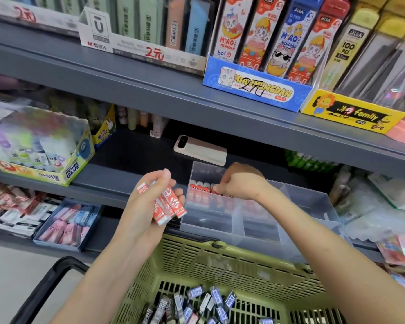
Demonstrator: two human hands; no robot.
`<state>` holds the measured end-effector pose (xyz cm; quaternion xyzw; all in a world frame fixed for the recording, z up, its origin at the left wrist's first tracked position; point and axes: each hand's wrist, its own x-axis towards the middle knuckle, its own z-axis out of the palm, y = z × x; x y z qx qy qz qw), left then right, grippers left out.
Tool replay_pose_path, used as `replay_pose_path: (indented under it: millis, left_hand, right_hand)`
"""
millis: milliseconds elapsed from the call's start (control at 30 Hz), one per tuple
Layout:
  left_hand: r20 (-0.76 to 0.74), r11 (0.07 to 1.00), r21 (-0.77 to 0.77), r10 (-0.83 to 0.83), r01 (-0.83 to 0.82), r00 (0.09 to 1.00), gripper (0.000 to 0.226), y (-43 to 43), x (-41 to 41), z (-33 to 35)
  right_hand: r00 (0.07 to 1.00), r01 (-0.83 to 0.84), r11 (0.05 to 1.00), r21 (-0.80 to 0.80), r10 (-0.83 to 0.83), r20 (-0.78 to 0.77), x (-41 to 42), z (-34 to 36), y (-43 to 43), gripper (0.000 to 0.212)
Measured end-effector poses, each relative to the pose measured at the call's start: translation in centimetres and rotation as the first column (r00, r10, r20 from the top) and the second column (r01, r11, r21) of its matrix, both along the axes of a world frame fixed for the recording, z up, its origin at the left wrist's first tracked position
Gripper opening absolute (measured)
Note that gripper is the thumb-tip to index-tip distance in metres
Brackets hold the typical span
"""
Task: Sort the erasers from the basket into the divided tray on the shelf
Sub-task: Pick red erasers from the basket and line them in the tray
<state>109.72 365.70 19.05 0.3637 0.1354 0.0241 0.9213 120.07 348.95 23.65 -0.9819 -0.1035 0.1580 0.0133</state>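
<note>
One head-worn wide-angle view looks forward and down, close on the shelf [126,183] and basket [220,260].

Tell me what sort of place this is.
Most likely a stationery shop: grey shelves carry display boxes of pencil leads with handwritten prices, a glue box, and a green shopping basket of erasers below.

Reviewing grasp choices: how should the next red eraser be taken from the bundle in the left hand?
Pinch the outermost red eraser across its long side faces near its lower free end, coming from the right: those ends stick out past the left hand, whose fingers cover the upper ends.
</note>
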Motion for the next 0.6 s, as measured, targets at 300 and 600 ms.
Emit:
replay_pose_path:
  millis: [300,600]
  left_hand:
    - [-0.022,0.991,-0.132,-0.029,0.026,0.999,0.007,-1.5,0.0,1.4]
    - [0.056,0.989,0.076,-0.132,0.127,0.99,0.009,-3.3,-0.4,2.1]
  right_hand:
    - [0.998,-0.054,0.678,0.733,0.07,0.009,-8.0,1.7,1.2,0.019]
    - [0.996,0.078,0.445,0.892,-0.081,-0.046,-10.5,0.4,-2.3,0.018]
